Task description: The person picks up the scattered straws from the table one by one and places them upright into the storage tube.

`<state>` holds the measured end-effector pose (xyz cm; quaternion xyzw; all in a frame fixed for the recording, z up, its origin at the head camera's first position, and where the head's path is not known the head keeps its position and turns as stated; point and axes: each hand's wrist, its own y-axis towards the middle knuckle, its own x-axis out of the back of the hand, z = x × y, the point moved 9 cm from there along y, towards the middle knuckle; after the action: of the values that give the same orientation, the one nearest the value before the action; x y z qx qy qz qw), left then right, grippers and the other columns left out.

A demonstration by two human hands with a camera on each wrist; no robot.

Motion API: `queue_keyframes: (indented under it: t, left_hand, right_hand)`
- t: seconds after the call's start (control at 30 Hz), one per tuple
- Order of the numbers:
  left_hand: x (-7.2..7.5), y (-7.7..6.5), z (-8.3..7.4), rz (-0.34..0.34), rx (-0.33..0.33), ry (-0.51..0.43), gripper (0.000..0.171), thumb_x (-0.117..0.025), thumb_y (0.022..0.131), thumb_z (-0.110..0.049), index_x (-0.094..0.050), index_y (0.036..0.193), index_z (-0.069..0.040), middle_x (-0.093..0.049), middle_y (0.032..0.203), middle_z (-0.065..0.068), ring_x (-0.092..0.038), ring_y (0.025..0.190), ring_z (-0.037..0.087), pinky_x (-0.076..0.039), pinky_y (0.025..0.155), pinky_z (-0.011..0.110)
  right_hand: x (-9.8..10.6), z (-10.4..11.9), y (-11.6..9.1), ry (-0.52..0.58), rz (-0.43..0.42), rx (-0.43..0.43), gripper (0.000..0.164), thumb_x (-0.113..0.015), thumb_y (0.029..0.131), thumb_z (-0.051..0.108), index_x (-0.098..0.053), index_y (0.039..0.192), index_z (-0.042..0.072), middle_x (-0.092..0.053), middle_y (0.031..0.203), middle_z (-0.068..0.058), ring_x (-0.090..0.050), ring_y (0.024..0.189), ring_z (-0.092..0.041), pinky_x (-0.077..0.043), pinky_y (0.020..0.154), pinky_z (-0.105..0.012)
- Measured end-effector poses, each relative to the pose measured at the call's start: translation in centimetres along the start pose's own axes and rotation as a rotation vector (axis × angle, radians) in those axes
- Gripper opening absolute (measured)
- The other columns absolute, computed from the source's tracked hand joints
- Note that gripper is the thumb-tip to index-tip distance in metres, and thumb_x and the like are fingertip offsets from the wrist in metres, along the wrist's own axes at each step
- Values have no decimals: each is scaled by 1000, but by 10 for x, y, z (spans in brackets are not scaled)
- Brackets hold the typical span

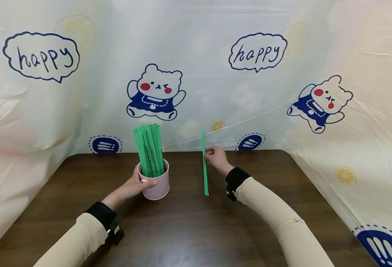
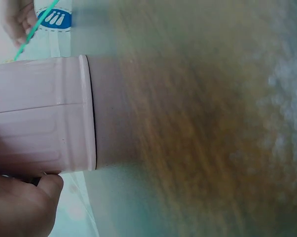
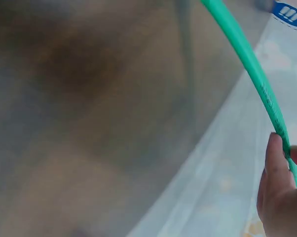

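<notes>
A pink metal cup [image 1: 158, 188] stands on the brown table, holding a dense bundle of green wrapped straws [image 1: 149, 148] with dark print. My left hand [image 1: 129, 190] grips this cup from its left side, thumb across the front near the rim. In the left wrist view the cup [image 2: 40, 116] fills the left part, its base edge toward the table. To the right of the cup, my right hand [image 1: 217, 159] pinches a single green wrapped straw [image 1: 205, 180] between thumb and fingers. That straw [image 3: 254, 69] is held roughly upright and bows slightly in the right wrist view.
The dark wooden table [image 1: 189, 230] extends on both sides and in front. Behind it hangs a pale printed cloth [image 1: 202, 74] with bears and speech bubbles, meeting the table's back edge and continuing along both sides.
</notes>
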<state>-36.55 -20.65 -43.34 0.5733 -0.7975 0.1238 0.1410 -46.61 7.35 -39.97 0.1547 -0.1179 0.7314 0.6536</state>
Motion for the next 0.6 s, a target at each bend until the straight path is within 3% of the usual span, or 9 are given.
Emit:
queue_keyframes:
  t: [0.17, 0.3, 0.47, 0.6]
  left_hand:
    - [-2, -2, 5, 3, 17, 2, 110, -71, 93, -29, 15, 158, -4, -5, 163, 31, -26, 144, 50, -26, 118, 74]
    - [-1, -3, 8, 4, 37, 10, 110, -70, 94, -31, 15, 158, -4, -6, 163, 31, -27, 144, 50, -28, 118, 73]
    - [0, -1, 3, 2, 5, -15, 109, -70, 93, -29, 14, 158, -5, -5, 163, 30, -25, 145, 50, -25, 118, 74]
    - [1, 1, 1, 0, -20, -16, 110, -71, 92, -29, 14, 157, -4, -5, 162, 31, -25, 145, 51, -24, 119, 75]
  right_hand:
    - [11, 30, 4, -2, -62, 99, 39, -57, 100, 2, -56, 138, -5, -63, 110, -17, -64, 102, -30, -59, 89, -43]
    - [19, 61, 5, 20, -117, 190, 39, -56, 101, 3, -55, 139, -4, -61, 117, -20, -61, 105, -27, -59, 93, -42]
    - [24, 102, 5, 65, -141, 310, 39, -55, 102, 4, -54, 140, -4, -59, 119, -21, -60, 110, -30, -59, 96, -44]
    - [24, 124, 5, 89, -156, 378, 39, -56, 102, 4, -54, 140, -4, -60, 120, -22, -61, 114, -34, -60, 93, -38]
